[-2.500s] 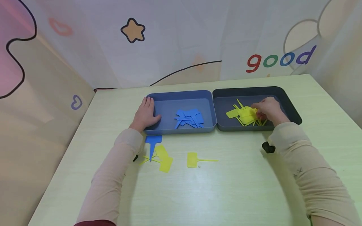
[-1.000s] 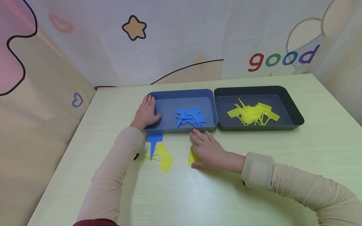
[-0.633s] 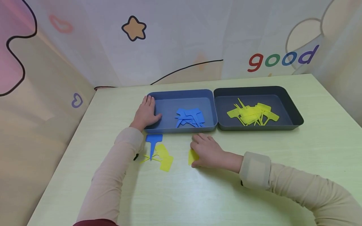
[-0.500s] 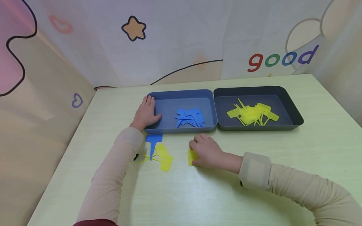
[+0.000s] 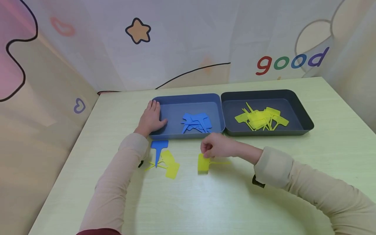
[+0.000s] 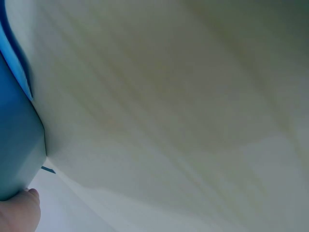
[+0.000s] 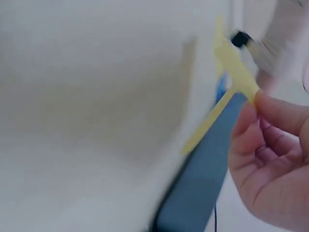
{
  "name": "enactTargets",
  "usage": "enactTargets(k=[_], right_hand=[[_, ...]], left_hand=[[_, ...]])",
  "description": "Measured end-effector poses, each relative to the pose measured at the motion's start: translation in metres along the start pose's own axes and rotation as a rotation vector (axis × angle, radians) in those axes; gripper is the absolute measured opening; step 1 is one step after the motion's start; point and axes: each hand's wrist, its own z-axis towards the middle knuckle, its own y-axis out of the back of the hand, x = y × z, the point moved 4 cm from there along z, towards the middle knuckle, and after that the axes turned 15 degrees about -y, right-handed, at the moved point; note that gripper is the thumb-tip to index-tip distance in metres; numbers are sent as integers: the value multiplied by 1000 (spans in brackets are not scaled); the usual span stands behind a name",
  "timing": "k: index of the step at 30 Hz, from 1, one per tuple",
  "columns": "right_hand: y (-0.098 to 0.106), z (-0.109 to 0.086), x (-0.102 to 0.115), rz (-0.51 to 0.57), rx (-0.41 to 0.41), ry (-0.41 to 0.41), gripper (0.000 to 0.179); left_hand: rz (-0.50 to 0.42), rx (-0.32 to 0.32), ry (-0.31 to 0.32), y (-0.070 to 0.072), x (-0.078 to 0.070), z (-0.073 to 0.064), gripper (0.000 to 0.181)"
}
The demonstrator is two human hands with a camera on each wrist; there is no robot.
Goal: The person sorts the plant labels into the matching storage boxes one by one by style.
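My right hand (image 5: 217, 146) pinches a yellow T-shaped plant label (image 5: 203, 164) by a corner of its head, in front of the trays. In the right wrist view, thumb and forefinger hold that plant label (image 7: 234, 70) with its stem hanging free. My left hand (image 5: 151, 119) rests over the left rim of the blue-grey tray (image 5: 188, 136), fingers straight and thumb inside. Several blue plant labels (image 5: 196, 122) lie in that tray. In the dark grey tray (image 5: 298, 114) beside it lies a pile of yellow plant labels (image 5: 259, 119). The left wrist view shows mostly table and tray wall.
On the table (image 5: 182, 202), a single blue plant label (image 5: 159, 145) overlaps two loose yellow plant labels (image 5: 172, 170) near my left sleeve. Both trays stand side by side, touching. A printed curtain (image 5: 188, 39) hangs behind the table.
My right hand left the dark tray's pile, came down to the single yellow plant label on the table, closed on it and has now lifted it a little. My left hand stayed put.
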Motion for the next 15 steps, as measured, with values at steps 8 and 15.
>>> enactTargets(k=[8, 15], right_hand=[[51, -1, -22, 457, 1, -100, 13], [98, -8, -53, 846, -222, -222, 17]], left_hand=[[8, -7, -2, 0, -1, -1, 81], [7, -11, -4, 2, -2, -2, 81]])
